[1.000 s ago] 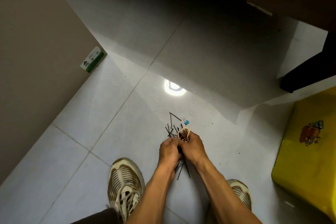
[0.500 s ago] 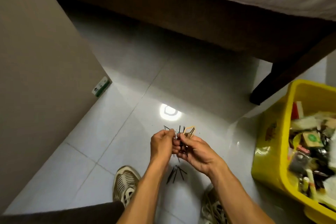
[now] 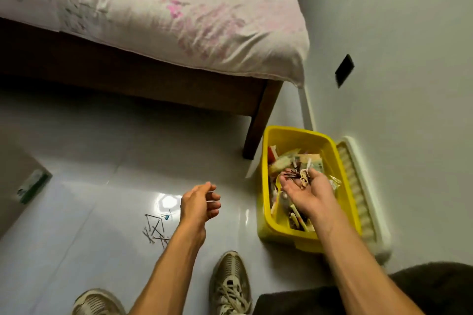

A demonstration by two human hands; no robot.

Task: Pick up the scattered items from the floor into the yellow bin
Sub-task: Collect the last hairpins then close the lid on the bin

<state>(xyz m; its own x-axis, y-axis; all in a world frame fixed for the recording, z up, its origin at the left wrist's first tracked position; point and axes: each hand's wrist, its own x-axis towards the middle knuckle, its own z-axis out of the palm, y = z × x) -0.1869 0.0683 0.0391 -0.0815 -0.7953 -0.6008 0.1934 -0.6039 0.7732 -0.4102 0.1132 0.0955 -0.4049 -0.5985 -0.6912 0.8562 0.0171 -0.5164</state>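
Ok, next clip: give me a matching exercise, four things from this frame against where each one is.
Things:
1. right hand
2. left hand
3. blue binder clip
4. yellow bin

Places:
A. on the floor tiles beside the loose hairpins
B. on the floor by the bed leg
C. palm up over the bin's contents, carrying hairpins and a rubber band
D. in the air above the floor, loosely curled, holding nothing

Pairs: 1-C, 2-D, 3-A, 4-B

Bare floor [image 3: 102,212] left of yellow bin [image 3: 266,222]; bed leg [image 3: 258,123] behind.
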